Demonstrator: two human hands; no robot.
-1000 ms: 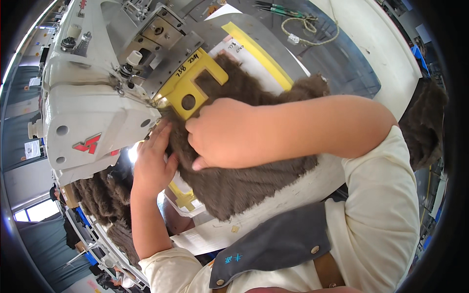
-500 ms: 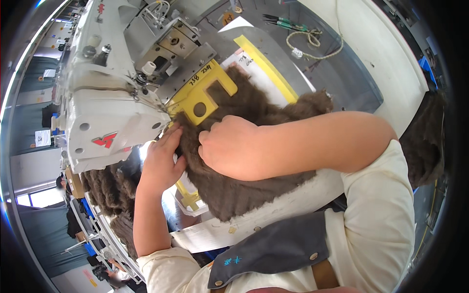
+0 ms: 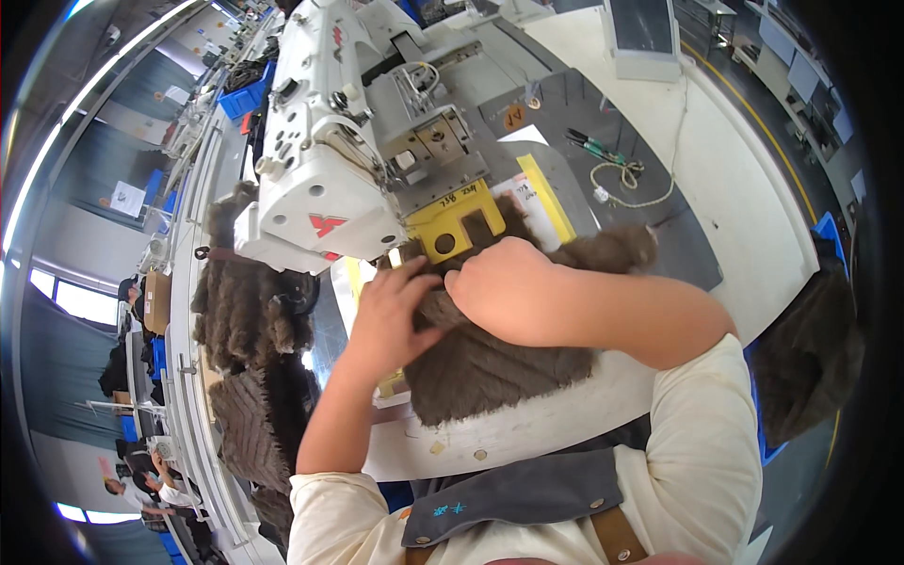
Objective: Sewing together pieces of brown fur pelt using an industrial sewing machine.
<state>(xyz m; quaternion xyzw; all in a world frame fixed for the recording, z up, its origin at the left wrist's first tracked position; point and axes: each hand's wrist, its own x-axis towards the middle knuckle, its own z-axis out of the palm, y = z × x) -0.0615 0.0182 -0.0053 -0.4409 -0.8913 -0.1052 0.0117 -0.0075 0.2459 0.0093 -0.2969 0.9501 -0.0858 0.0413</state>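
Note:
A dark brown fur piece (image 3: 499, 372) lies on the machine bed in front of me and hangs slightly over its near edge. My right hand (image 3: 504, 292) is curled into a fist on the fur, its fingertips hidden beneath. Next to it, my left hand (image 3: 391, 311) rests along the fur's left edge with fingers spread, close below the head of a white sewing machine (image 3: 315, 193). A yellow template plate (image 3: 435, 223) with a round hole and a slot lies at the fur's far edge, near the needle area. The needle itself cannot be made out.
Green-handled tweezers (image 3: 593, 144) and a looped cord (image 3: 617, 179) lie on the grey plate to the far right. More brown fur pieces (image 3: 250, 315) are heaped at left, and another (image 3: 810, 353) hangs at right. A screen (image 3: 644, 28) stands at the back.
The whole view has shifted, so the machine appears further right. My left hand's fingers have spread and lifted a little from the fur's edge. My right fist stays on the fur.

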